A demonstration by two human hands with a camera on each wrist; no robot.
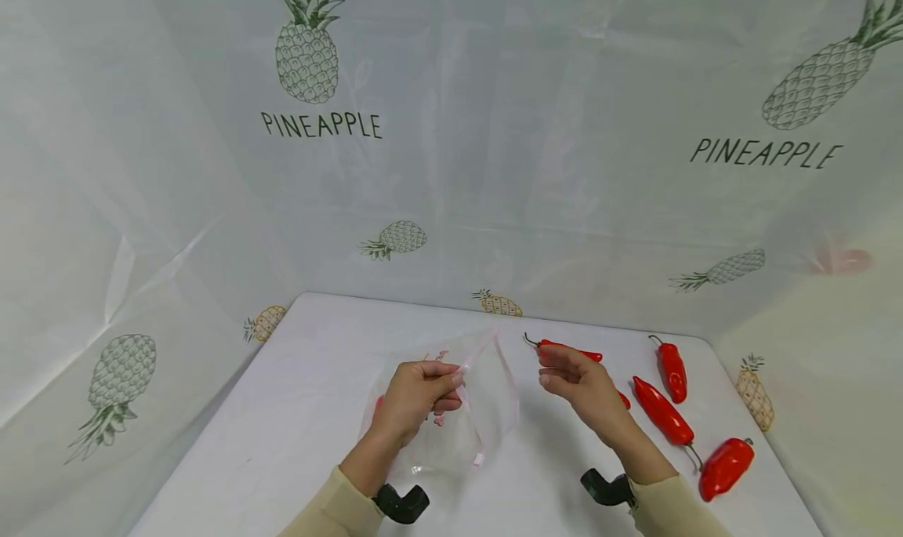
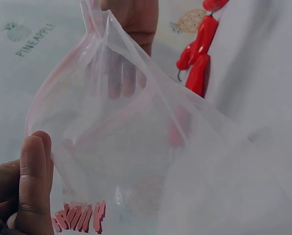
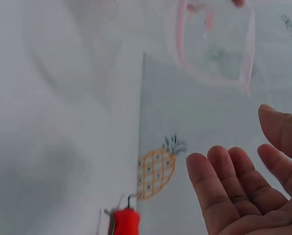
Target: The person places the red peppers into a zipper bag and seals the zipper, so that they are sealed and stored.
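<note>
My left hand (image 1: 416, 400) pinches a clear plastic zip bag (image 1: 494, 400) by its pink-edged mouth, which gapes toward the right. Pink lettering is printed on the bag, and a bit of red shows at its left side. In the left wrist view the thumb and fingers (image 2: 34, 181) grip the bag's edge. My right hand (image 1: 582, 388) is held to the right of the bag with relaxed fingers and nothing in it. Behind it lies a red chili pepper (image 1: 589, 356) with a green stem, partly hidden by the hand. In the right wrist view the palm is bare.
Several more red peppers lie on the white table (image 1: 296, 411) at the right: a long one (image 1: 663, 411), a shorter one (image 1: 672, 372) and a stout one (image 1: 727, 468). A pineapple-printed sheet (image 1: 494, 168) hangs around the back and sides.
</note>
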